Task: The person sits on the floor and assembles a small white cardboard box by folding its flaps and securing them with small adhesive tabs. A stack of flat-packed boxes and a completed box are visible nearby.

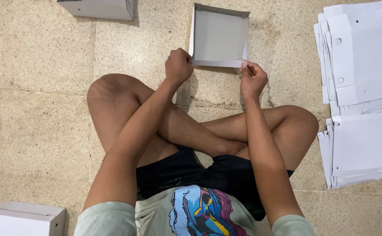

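Observation:
I sit cross-legged on a stone tile floor. In front of my knees a half-folded white cardboard box point(219, 35) is held up, its grey inside facing me and its side walls raised. My left hand point(178, 65) grips the near left corner of the box with fingers curled. My right hand point(252, 79) pinches the near right corner of the same front wall.
Two stacks of flat white cardboard blanks lie on the right, one farther away point(363, 52) and one nearer point(359, 148). A finished white box point(22, 218) stands at the lower left. Another box point(101, 8) sits at the top left edge.

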